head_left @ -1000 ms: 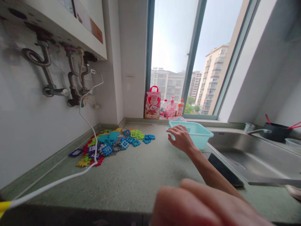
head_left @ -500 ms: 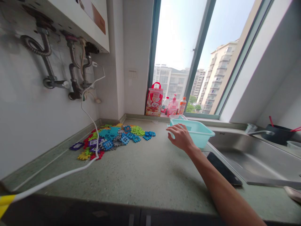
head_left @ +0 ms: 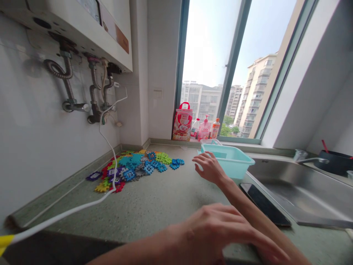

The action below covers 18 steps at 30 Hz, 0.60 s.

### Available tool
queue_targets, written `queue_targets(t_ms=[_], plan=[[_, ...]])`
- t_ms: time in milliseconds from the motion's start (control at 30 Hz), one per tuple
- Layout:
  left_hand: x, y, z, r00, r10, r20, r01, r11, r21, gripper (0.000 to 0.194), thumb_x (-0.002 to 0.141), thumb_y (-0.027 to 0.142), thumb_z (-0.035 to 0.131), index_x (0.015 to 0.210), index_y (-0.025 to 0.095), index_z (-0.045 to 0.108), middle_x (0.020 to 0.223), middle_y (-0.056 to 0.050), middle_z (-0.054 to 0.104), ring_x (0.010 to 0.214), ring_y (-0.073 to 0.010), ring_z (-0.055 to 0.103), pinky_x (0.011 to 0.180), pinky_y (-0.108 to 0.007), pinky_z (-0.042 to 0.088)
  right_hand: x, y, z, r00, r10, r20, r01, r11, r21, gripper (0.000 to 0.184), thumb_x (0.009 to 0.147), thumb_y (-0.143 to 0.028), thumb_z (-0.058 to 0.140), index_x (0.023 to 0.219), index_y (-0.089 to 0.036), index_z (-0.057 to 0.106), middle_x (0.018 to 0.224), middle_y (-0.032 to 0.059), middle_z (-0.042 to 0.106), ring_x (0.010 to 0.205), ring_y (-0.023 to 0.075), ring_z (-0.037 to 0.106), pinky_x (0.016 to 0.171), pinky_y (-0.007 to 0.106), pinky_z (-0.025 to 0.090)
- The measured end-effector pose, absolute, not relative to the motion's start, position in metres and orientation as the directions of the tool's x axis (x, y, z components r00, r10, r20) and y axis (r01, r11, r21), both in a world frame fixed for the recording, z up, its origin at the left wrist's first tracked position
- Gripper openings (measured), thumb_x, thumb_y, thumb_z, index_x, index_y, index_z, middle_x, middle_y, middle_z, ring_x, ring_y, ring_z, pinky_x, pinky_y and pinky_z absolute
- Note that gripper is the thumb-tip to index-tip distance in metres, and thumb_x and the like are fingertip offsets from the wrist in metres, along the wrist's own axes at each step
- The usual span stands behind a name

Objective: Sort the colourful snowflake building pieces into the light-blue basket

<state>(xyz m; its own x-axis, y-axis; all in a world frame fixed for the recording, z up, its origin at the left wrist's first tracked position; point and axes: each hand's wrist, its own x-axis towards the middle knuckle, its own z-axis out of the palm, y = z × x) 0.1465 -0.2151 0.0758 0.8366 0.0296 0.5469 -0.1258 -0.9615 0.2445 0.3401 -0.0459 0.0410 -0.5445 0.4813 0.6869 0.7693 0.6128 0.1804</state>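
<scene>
My right hand (head_left: 211, 168) hovers beside the left wall of a light turquoise plastic basin (head_left: 237, 167), its fingers loosely spread and holding nothing. Low in the foreground, my left hand (head_left: 220, 226) reaches rightward across my right forearm. Its fingers are somewhat blurred but stretched out and apart, with nothing visible in them. A pile of colourful interlocking plastic building pieces (head_left: 129, 175) lies on the counter to the left, blue, purple, green, red and yellow. A few blue pieces (head_left: 176, 163) sit at the pile's right end.
A black phone (head_left: 263, 204) lies right of my forearm, along the steel sink (head_left: 289, 187). A white cable (head_left: 82, 206) crosses the counter's left side over the pieces. On the windowsill stand a pink bag (head_left: 182, 125) and several bottles. A dark pot (head_left: 335, 162) sits behind the sink.
My left hand has come into view from the bottom, moving in over the counter's front. My right hand stays beside the basin. The view has tilted slightly upward.
</scene>
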Motion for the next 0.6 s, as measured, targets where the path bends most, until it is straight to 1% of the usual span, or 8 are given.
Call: queue_targets(t_ms=[33,133,233,267,333,467,533,600], plan=[[0.133,-0.195,0.079,0.801,0.062,0.595,-0.062,-0.981,0.186,0.045,0.104,0.052,0.057,0.137,0.024,0.066,0.117,-0.007,0.079,0.111,-0.0209,0.071,0.106,-0.033,0.054,0.338,-0.047,0.041,-0.559,0.481,0.675,0.756,0.631,0.176,0.024,0.095,-0.016,0.061,0.113,-0.024,0.075,0.116,0.0076,0.079,0.105,0.0251,0.068,0.115,0.052,0.035],[0.088,-0.122,0.085,0.819,0.04,0.573,0.162,-0.973,-0.164,0.024,0.104,0.038,0.058,0.111,0.022,0.075,0.091,-0.006,0.078,0.097,-0.0221,0.07,0.096,-0.038,0.051,0.331,-0.048,0.039,-0.607,0.48,0.633,0.709,0.687,0.16,0.027,0.094,-0.015,0.062,0.115,-0.025,0.075,0.117,0.0079,0.078,0.106,0.0252,0.068,0.112,0.05,0.04],[0.039,-0.056,0.075,0.856,0.173,0.487,0.387,-0.839,-0.382,0.025,0.103,0.025,0.054,0.089,0.02,0.074,0.079,-0.006,0.074,0.084,-0.0212,0.067,0.084,-0.036,0.048,0.324,-0.046,0.028,-0.635,0.491,0.597,0.675,0.728,0.12,0.029,0.093,-0.016,0.062,0.118,-0.024,0.074,0.119,0.0085,0.078,0.109,0.026,0.068,0.104,0.047,0.048],[0.025,-0.04,0.069,0.838,0.249,0.486,0.463,-0.795,-0.391,0.027,0.103,0.025,0.054,0.087,0.02,0.075,0.08,-0.007,0.074,0.084,-0.0215,0.067,0.083,-0.036,0.048,0.32,-0.044,0.021,-0.635,0.496,0.592,0.667,0.739,0.095,0.03,0.093,-0.016,0.062,0.119,-0.024,0.074,0.122,0.0088,0.077,0.111,0.0262,0.068,0.103,0.046,0.05],[-0.001,-0.019,0.057,0.733,0.425,0.532,0.636,-0.704,-0.315,0.025,0.102,0.028,0.055,0.092,0.02,0.077,0.087,-0.008,0.077,0.087,-0.023,0.067,0.084,-0.037,0.047,0.312,-0.04,0.004,-0.637,0.509,0.579,0.647,0.761,0.043,0.033,0.095,-0.019,0.062,0.126,-0.025,0.072,0.132,0.0101,0.073,0.115,0.0268,0.067,0.104,0.046,0.052],[-0.038,-0.006,0.055,0.529,0.688,0.496,0.84,-0.507,-0.193,0.027,0.099,0.032,0.055,0.102,0.02,0.078,0.101,-0.012,0.077,0.101,-0.0282,0.067,0.09,-0.039,0.047,0.298,-0.03,-0.024,-0.654,0.55,0.52,0.626,0.779,-0.036,0.041,0.097,-0.028,0.064,0.138,-0.026,0.066,0.15,0.0131,0.06,0.131,0.0294,0.062,0.112,0.049,0.05],[-0.053,-0.003,0.063,0.34,0.796,0.501,0.94,-0.308,-0.148,0.035,0.098,0.044,0.056,0.108,0.018,0.078,0.107,-0.016,0.075,0.107,-0.0329,0.066,0.092,-0.042,0.047,0.296,-0.026,-0.03,-0.635,0.583,0.507,0.645,0.761,-0.068,0.042,0.098,-0.03,0.064,0.14,-0.027,0.065,0.153,0.0135,0.058,0.134,0.0301,0.06,0.114,0.051,0.049],[-0.068,0.001,0.07,0.138,0.862,0.489,0.989,-0.093,-0.115,0.057,0.091,0.063,0.058,0.111,0.013,0.077,0.111,-0.022,0.073,0.11,-0.04,0.065,0.092,-0.046,0.048,0.296,-0.024,-0.031,-0.617,0.606,0.502,0.659,0.746,-0.091,0.042,0.098,-0.031,0.064,0.14,-0.027,0.065,0.153,0.0135,0.058,0.134,0.0304,0.06,0.115,0.051,0.049]])
